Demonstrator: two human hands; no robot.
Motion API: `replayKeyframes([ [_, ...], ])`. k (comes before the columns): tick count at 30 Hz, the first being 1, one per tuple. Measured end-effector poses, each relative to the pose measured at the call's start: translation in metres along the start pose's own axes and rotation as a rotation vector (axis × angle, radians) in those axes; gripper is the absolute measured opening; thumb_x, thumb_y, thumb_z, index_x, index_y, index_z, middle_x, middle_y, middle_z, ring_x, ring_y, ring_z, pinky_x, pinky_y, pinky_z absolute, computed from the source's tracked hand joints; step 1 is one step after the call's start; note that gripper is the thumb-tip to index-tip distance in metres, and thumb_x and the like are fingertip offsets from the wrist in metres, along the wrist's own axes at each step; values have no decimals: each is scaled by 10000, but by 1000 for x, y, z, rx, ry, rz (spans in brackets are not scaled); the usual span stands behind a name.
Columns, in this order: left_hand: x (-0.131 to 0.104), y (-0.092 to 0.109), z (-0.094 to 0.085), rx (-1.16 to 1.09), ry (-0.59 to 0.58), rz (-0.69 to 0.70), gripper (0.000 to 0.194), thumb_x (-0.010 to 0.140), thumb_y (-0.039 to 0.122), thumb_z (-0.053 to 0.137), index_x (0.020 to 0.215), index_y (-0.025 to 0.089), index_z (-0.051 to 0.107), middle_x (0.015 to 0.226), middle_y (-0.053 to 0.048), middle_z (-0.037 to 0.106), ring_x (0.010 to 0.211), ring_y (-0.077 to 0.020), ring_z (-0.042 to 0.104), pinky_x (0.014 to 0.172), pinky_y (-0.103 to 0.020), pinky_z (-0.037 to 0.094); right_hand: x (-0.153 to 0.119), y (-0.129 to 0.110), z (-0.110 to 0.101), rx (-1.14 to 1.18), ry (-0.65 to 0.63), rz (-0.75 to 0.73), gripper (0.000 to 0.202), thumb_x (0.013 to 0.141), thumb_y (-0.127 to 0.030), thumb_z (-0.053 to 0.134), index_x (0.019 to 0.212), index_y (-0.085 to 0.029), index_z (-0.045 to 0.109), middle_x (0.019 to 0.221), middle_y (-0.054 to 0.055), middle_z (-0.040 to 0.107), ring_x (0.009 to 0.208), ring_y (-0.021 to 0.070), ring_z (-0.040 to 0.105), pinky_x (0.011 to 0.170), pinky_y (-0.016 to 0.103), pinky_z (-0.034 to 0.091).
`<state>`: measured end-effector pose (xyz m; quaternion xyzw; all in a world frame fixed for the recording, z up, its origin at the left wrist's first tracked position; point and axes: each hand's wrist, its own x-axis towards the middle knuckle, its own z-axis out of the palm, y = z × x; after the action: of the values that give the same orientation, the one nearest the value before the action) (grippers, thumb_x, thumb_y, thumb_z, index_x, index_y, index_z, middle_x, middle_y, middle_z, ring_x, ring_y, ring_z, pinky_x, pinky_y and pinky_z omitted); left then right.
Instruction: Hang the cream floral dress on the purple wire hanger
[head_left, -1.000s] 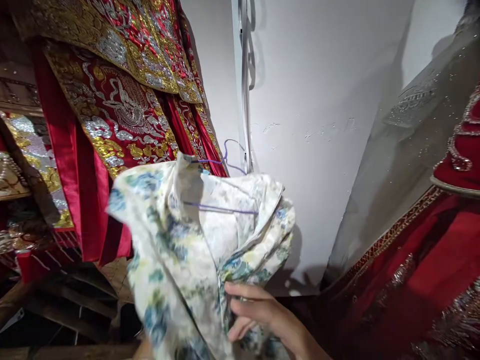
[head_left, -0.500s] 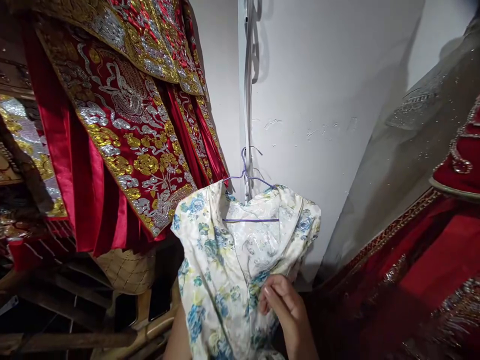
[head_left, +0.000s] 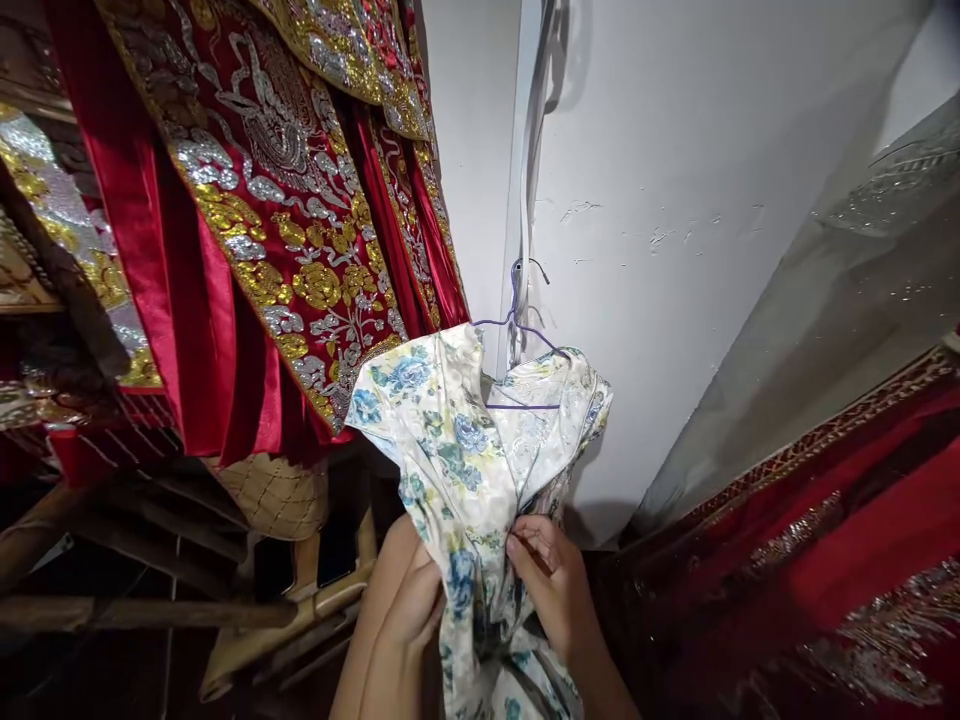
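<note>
A white dress [head_left: 457, 440] with blue and green flowers hangs from a thin purple wire hanger [head_left: 513, 318] in front of the white wall. At the dress's left side, my left hand [head_left: 416, 590] is closed on the cloth, its fingertips partly hidden by the fabric. My right hand [head_left: 546, 570] pinches the front of the dress at the waist, below the crossed V-neckline. Between my hands the cloth is gathered in folds, and the skirt runs out of view at the bottom.
A red costume [head_left: 300, 240] with gold and silver sequins hangs close on the left, above a quilted beige seat [head_left: 277, 495] and bamboo-like poles [head_left: 150, 612]. A pale strap [head_left: 527, 180] runs down the wall [head_left: 645, 120]. Red beaded cloth [head_left: 825, 500] and sheer fabric stand right.
My left hand has come into view and taken hold of the dress's left side. My right hand now pinches the front. The dress's left shoulder is turned, and the view has shifted slightly.
</note>
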<state>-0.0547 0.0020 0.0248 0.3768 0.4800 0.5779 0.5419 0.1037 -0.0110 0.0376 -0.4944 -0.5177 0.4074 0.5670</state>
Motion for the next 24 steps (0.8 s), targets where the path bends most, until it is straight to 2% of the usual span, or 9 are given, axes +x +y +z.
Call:
replayKeyframes([
  [2,0,-12,-5,-90,-57,-96,577,619,454,853,1130,216,728,1075,-124,760,1093,-348,687,934,-445,558,1,-1,1,-7,19,2,337,838,-517,687,772,-187,662,679,35,601,640,185,566,589,279,466],
  [4,3,-20,-10,-138,-67,-155,623,570,419,862,1149,237,724,1020,-107,774,1081,-363,699,931,-454,560,1,0,1,24,62,8,354,852,-521,669,723,-193,635,649,18,561,621,176,538,579,276,448],
  [9,14,-24,-24,-49,170,-25,496,684,500,767,1121,272,711,1036,-81,766,1058,-358,711,884,-458,580,-1,7,-4,100,226,-5,366,882,-545,640,768,-197,626,637,-3,533,590,159,504,557,270,429],
  [12,13,-13,-23,-45,376,149,332,855,539,597,1030,268,674,1104,-77,741,1090,-311,697,912,-440,569,-3,11,-9,73,362,-62,366,864,-545,672,778,-190,646,644,2,551,590,159,514,550,268,435],
  [15,0,2,-7,-4,576,495,231,937,467,559,987,255,636,1149,-59,697,1146,-256,648,990,-405,522,-4,13,-11,114,496,-101,358,863,-536,685,817,-181,669,649,4,579,573,151,526,538,261,452],
  [16,-6,7,1,44,558,584,199,931,435,591,962,246,644,1111,-56,694,1115,-245,650,977,-387,522,-5,14,-11,130,518,-121,352,874,-526,678,822,-179,673,639,-1,574,560,144,519,528,256,450],
  [18,-18,13,18,173,368,613,159,899,380,659,925,224,674,996,-57,703,1000,-233,672,902,-352,541,-7,15,-11,128,515,-185,336,889,-499,672,811,-172,681,605,-12,556,527,132,503,500,243,437],
  [21,-31,15,42,318,4,451,179,875,338,690,998,209,705,976,-71,723,966,-238,685,862,-330,540,-11,14,-10,53,451,-273,297,879,-442,701,778,-163,693,598,-5,585,519,130,528,486,228,437],
  [24,-39,11,58,337,-113,384,172,923,343,626,961,197,708,903,-66,713,896,-218,676,832,-307,526,-17,11,-8,15,468,-333,242,892,-382,695,778,-169,695,667,13,640,589,141,586,550,223,480],
])
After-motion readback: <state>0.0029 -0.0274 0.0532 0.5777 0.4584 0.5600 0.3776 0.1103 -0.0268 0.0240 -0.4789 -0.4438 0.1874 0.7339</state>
